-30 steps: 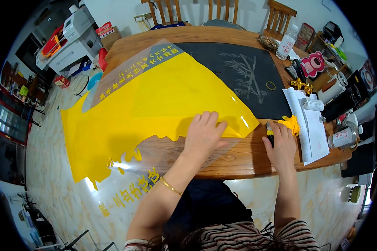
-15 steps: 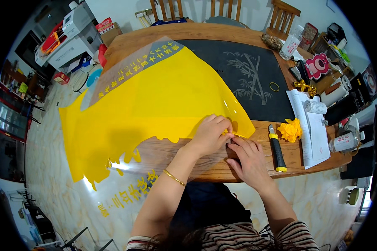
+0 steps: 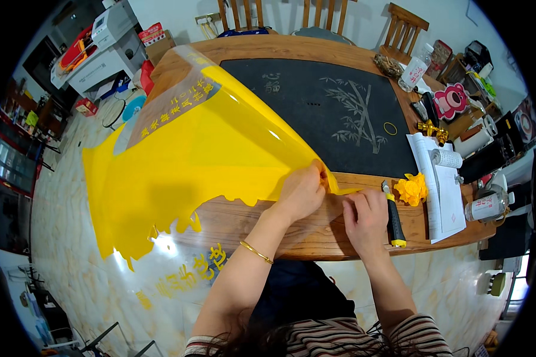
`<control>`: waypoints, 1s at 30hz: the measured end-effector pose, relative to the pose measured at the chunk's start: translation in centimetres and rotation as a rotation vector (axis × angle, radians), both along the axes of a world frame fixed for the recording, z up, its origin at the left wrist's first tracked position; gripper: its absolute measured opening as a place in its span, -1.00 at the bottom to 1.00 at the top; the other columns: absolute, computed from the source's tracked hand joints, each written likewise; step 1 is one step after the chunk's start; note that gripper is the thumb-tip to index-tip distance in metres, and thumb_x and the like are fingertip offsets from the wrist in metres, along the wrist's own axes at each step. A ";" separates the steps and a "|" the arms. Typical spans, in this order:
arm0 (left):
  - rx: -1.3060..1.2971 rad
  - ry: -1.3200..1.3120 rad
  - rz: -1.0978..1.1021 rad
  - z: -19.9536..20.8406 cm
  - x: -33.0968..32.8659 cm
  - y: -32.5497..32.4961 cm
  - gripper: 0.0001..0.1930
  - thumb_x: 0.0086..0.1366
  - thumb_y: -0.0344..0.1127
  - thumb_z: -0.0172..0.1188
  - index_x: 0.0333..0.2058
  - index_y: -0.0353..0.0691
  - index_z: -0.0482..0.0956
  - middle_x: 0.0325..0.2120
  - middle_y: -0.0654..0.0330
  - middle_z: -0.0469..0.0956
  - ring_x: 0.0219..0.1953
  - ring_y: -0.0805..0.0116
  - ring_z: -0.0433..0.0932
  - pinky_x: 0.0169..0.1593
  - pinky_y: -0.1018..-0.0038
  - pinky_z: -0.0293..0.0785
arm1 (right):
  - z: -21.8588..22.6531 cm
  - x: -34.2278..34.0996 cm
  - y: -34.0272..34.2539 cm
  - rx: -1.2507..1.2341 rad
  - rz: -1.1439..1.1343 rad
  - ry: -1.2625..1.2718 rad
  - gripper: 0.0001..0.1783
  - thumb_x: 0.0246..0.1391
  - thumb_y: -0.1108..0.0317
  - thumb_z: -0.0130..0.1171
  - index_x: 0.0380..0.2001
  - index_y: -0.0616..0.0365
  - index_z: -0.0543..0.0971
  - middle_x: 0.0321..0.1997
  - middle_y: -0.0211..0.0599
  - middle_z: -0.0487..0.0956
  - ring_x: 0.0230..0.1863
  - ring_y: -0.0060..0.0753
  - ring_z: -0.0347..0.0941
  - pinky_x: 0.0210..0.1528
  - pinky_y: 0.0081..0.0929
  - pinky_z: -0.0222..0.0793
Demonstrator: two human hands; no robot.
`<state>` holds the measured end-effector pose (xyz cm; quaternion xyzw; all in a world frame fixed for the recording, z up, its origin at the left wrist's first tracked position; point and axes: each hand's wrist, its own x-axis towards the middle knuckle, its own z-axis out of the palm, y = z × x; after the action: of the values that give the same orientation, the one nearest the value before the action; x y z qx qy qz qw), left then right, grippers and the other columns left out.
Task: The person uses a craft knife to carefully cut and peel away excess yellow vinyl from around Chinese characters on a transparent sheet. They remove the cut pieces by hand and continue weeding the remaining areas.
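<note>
Your left hand (image 3: 302,191) is pinching the yellow sheet (image 3: 178,154), which is lying across the table's (image 3: 315,50) left side. Your right hand (image 3: 367,221) is curling at its near-right tip; can't tell the grip.

It looks like a room in a home doubling as a craft workspace: slatted brown wooden chairs (image 3: 408,16), a rounded brown wooden worktop (image 3: 268,47) and a glossy cream veined floor (image 3: 59,238), plus a boxy white printer-like machine (image 3: 104,65) and a large yellow cut-out sheet (image 3: 178,154).
</note>
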<state>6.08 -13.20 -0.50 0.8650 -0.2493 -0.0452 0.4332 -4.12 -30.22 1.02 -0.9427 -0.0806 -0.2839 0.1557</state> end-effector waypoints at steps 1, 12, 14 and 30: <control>0.051 -0.057 -0.001 0.2 -0.3 -0.1 -0.78 0.39 -0.26 0.14 -0.14 -0.31 0.47 -0.30 -0.15 0.67 -0.19 -0.22 0.63 -0.14 0.04 0.53 | -0.2 0.1 -0.1 0.042 -0.057 -0.047 -0.73 -0.02 0.52 0.39 -0.21 0.10 0.62 -0.14 -0.21 0.51 -0.12 -0.11 0.43 -0.11 -0.26 0.41; 0.094 -0.400 -0.084 -0.6 -1.8 -1.0 -0.74 0.28 -0.06 0.33 -0.12 0.01 0.71 -0.20 0.20 0.70 -0.12 0.19 0.66 -0.08 0.26 0.43 | -0.9 -1.0 0.1 0.471 0.063 0.058 -0.84 0.06 0.68 0.29 -0.31 0.23 0.61 -0.40 -0.17 0.56 -0.39 -0.18 0.53 -0.34 -0.41 0.44; 0.006 -0.361 -0.047 -1.1 -1.6 -1.1 -0.81 0.32 -0.12 0.29 -0.19 -0.02 0.73 -0.23 0.15 0.70 -0.15 0.16 0.65 -0.06 0.27 0.44 | -1.4 -1.4 0.0 0.540 0.057 0.096 -0.81 0.07 0.68 0.28 -0.25 0.20 0.61 -0.40 -0.25 0.54 -0.41 -0.34 0.51 -0.36 -0.46 0.42; -0.379 0.275 0.237 -0.6 0.8 -0.9 -0.66 0.55 -0.23 0.00 0.10 -0.37 0.48 -0.02 -0.02 0.60 0.00 0.18 0.59 0.12 0.40 0.46 | 1.8 0.3 -0.5 0.049 -0.065 0.016 -0.67 -0.01 0.44 0.41 -0.16 0.10 0.55 -0.31 -0.23 0.52 -0.25 -0.09 0.50 -0.15 -0.21 0.37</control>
<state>6.91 -14.12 -1.12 0.7774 -0.0889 -0.0639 0.6194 -3.85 -30.70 2.80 -0.9429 -0.0419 -0.2833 0.1699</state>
